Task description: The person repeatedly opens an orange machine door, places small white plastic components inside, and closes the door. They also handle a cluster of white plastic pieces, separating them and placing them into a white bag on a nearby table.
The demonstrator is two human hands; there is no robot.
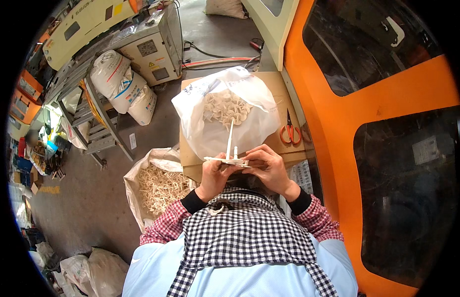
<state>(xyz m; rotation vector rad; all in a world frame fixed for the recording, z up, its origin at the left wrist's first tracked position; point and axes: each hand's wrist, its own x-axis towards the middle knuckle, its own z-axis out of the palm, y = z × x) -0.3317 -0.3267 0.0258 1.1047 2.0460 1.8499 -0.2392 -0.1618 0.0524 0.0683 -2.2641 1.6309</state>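
Spanning both hands (pixel 242 171), the white plastic sprue (pixel 229 159).

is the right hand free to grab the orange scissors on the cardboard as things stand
Probably not at once: the right hand grips the white plastic sprue with the left hand. The scissors lie uncovered nearby.

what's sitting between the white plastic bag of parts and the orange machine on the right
In the head view, a pair of orange-handled scissors lies on the cardboard box, between the white plastic bag and the orange machine.
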